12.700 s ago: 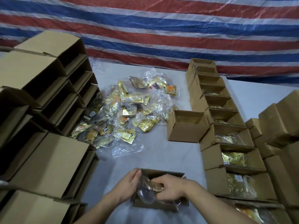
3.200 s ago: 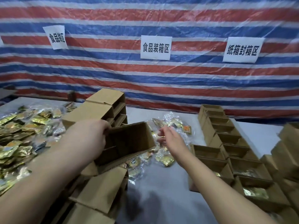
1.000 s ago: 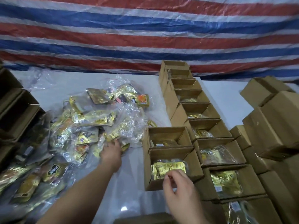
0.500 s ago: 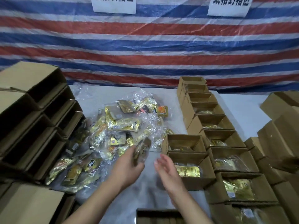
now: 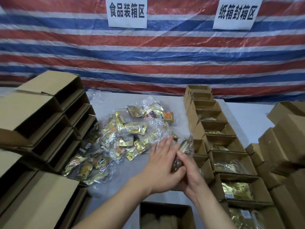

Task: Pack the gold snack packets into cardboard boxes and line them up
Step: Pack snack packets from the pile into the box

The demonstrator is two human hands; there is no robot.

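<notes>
Both hands met over the white table (image 5: 244, 116), pressing a clear plastic bag of gold snack packets (image 5: 182, 154) between them. The left hand (image 5: 163, 169) lay with fingers straight and spread along the bag's left side, and the right hand (image 5: 189, 172) curled its fingers round the bag's lower part from the right. Half a second before, the left hand alone had held this bag up while the right hand hovered open beside it; by this moment the right hand had closed in and taken hold, and the bag sat further right, just in front of the row of open brown cardboard boxes (image 5: 219, 129) that ran away from the camera with gold packets inside several of them.

The loose heap of gold packets in clear wrap (image 5: 130, 133) lay to the left of the hands as before. An empty open cardboard box (image 5: 165, 215) stood at the near edge below the wrists. Stacked brown cartons on their sides (image 5: 49, 116) filled the left. On the red, white and blue striped tarpaulin (image 5: 165, 55) behind, two white paper signs (image 5: 127, 12) showed in full, where earlier only their lower edges had appeared.
</notes>
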